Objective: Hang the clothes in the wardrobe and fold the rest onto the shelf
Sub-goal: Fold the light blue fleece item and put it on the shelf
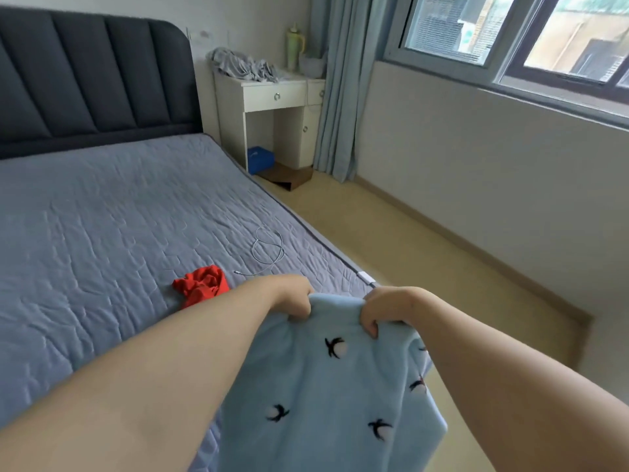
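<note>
a home bedroom: quilted bed (pixel 119 212), padded headboard (pixel 92 76), white bedside desk (pixel 272 93), curtained window (pixel 510 35).

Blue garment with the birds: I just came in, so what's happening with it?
A person holds the blue garment up by its upper edge, left hand and right hand each gripping the fabric, at the edge of the bed. It is not folded or hung yet. A red garment lies crumpled on the bed.

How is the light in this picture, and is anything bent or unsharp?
Head view: soft daylight enters by the window, with no hard shadows on the bed. Head view: the wide lens bends the window frame and stretches both forearms. Head view: the left hand, the right hand and the light blue garment they grip look sharp.
</note>
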